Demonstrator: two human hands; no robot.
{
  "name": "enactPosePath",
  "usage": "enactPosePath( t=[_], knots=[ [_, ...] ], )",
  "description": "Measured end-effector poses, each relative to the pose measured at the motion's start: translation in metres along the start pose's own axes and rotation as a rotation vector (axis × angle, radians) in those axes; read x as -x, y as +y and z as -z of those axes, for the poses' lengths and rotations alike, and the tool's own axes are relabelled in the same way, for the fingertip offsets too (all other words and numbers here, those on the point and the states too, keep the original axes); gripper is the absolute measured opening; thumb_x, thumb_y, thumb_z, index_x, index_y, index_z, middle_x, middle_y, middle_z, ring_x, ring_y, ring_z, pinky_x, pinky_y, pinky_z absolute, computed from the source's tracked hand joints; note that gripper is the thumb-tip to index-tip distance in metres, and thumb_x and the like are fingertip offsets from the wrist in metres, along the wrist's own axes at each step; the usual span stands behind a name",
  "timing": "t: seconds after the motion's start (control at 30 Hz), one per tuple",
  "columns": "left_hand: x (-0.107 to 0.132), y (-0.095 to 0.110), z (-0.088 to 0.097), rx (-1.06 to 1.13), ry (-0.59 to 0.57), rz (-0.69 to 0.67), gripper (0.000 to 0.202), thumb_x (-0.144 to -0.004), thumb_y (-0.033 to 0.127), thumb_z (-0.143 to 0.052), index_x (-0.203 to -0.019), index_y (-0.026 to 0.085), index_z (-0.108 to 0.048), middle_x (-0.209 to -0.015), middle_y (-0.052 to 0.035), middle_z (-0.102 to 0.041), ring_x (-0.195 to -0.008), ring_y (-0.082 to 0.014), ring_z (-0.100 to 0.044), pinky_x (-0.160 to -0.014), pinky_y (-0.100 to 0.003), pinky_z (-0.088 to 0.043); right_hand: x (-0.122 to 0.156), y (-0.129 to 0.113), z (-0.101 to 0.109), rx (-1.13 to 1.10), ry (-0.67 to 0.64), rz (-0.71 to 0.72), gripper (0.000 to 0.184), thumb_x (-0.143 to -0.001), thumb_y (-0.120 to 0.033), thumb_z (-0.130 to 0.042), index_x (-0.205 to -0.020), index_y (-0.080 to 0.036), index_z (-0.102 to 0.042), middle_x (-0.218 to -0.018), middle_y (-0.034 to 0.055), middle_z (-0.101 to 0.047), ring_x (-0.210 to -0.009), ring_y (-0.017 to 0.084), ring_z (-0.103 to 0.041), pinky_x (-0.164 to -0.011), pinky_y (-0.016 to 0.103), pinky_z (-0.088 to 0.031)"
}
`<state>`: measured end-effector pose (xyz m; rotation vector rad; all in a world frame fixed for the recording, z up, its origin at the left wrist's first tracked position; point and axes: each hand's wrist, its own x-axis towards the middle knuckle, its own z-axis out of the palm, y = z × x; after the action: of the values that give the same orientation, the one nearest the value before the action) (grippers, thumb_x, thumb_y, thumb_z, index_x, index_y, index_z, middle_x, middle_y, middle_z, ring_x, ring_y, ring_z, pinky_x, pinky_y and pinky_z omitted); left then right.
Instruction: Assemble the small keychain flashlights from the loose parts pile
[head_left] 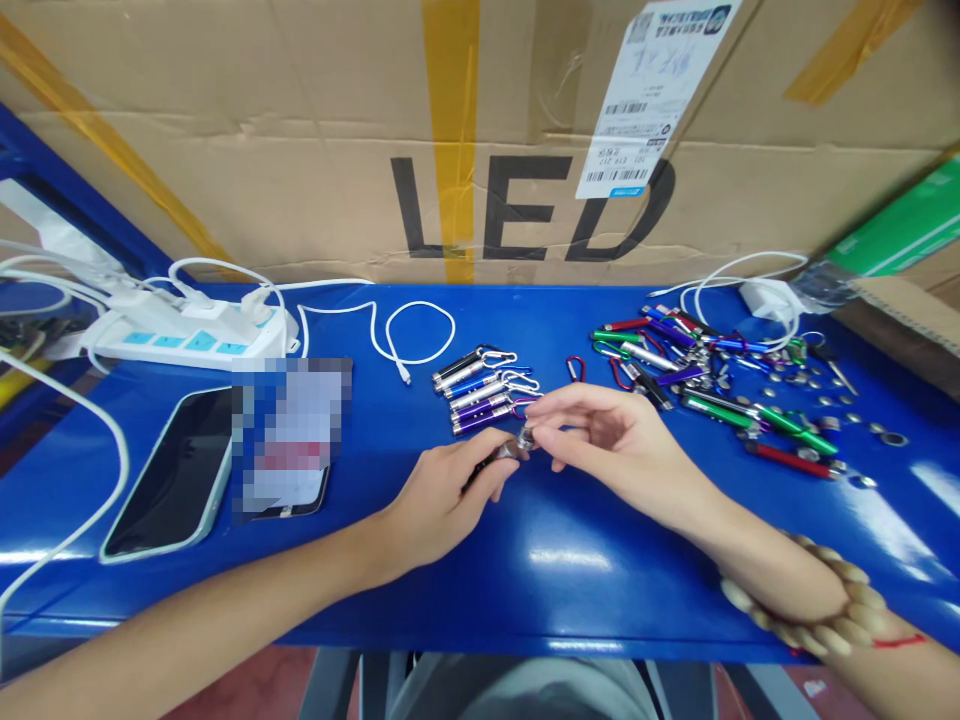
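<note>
My left hand (442, 490) grips a small dark keychain flashlight (507, 452), mostly covered by the fingers. At its silver end, my right hand (615, 440) pinches a small shiny metal piece (526, 438) between thumb and fingertips; whether it is a cap or button cells I cannot tell. Just beyond the hands lies a neat row of keychain flashlights in black, silver, blue and purple, among them a purple flashlight (480, 413), with carabiner clips at their right ends. Loose flashlight parts, including a green tube (796, 428) and a red tube (795, 460), are heaped to the right.
A white power strip (187, 335) with tangled cables stands at the left. Two phones lie near it, one a dark-screened phone (172, 470). A large cardboard box (300, 130) walls off the back. Small round metal pieces scatter across the blue table (570, 570) at right.
</note>
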<state>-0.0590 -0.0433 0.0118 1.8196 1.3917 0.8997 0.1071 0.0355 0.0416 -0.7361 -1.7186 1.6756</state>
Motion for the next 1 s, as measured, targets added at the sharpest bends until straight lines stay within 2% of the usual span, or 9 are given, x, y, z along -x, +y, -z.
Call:
enactPosePath(
  t=[0.27, 0.5, 0.63, 0.73, 0.83, 1.0],
  knots=[
    [0.0, -0.001, 0.001, -0.007, 0.011, 0.0, 0.022, -0.092, 0.021, -0.033, -0.076, 0.019, -0.049, -0.061, 0.0044, -0.052, -0.056, -0.0097, -0.049, -0.059, -0.021, -0.039, -0.003, 0.01, 0.006, 0.188, -0.051, 0.005, 0.019, -0.073, -0.027, -0.069, -0.09, -0.018, -0.071, -0.084, 0.0042, -0.069, -0.06, 0.008, -0.059, -0.047, 0.018, -0.048],
    [-0.001, 0.001, 0.002, -0.016, 0.028, 0.009, 0.019, -0.092, 0.02, -0.037, -0.087, 0.019, -0.055, -0.065, 0.0043, -0.056, -0.057, -0.0101, -0.051, -0.06, -0.02, -0.04, -0.005, 0.006, 0.016, 0.267, -0.216, 0.049, 0.021, -0.078, -0.028, -0.064, -0.096, -0.019, -0.072, -0.089, 0.0049, -0.067, -0.062, 0.009, -0.059, -0.045, 0.018, -0.047],
    [-0.001, 0.001, 0.002, -0.037, 0.01, -0.004, 0.02, -0.092, 0.02, -0.037, -0.088, 0.018, -0.057, -0.07, 0.0026, -0.06, -0.06, -0.011, -0.054, -0.059, -0.02, -0.04, -0.007, 0.006, 0.02, 0.411, -0.203, 0.189, 0.017, -0.078, -0.027, -0.066, -0.091, -0.02, -0.073, -0.082, 0.0036, -0.068, -0.069, 0.011, -0.061, -0.055, 0.021, -0.05],
    [-0.001, -0.001, 0.002, -0.068, -0.011, 0.002, 0.022, -0.092, 0.021, -0.037, -0.088, 0.018, -0.058, -0.072, 0.0021, -0.062, -0.061, -0.0112, -0.054, -0.059, -0.02, -0.04, -0.006, 0.006, 0.023, 0.53, -0.2, 0.394, 0.014, -0.078, -0.022, -0.065, -0.09, -0.021, -0.073, -0.079, 0.0029, -0.067, -0.071, 0.012, -0.062, -0.063, 0.023, -0.052],
    [-0.001, -0.002, 0.001, -0.093, -0.035, -0.007, 0.022, -0.093, 0.022, -0.037, -0.09, 0.018, -0.059, -0.072, 0.002, -0.062, -0.061, -0.0115, -0.055, -0.06, -0.02, -0.04, -0.005, 0.005, 0.027, 0.663, -0.241, 0.561, 0.014, -0.081, -0.016, -0.061, -0.09, -0.019, -0.072, -0.081, 0.0036, -0.066, -0.072, 0.011, -0.062, -0.065, 0.021, -0.051],
    [-0.002, -0.003, 0.0, -0.108, -0.086, -0.029, 0.025, -0.094, 0.024, -0.037, -0.09, 0.019, -0.061, -0.075, 0.0009, -0.065, -0.069, -0.0135, -0.06, -0.067, -0.021, -0.044, -0.002, 0.005, 0.032, 0.819, -0.291, 0.632, 0.016, -0.087, -0.019, -0.054, -0.087, -0.021, -0.07, -0.084, 0.0034, -0.066, -0.077, 0.012, -0.061, -0.065, 0.022, -0.048]
  ],
)
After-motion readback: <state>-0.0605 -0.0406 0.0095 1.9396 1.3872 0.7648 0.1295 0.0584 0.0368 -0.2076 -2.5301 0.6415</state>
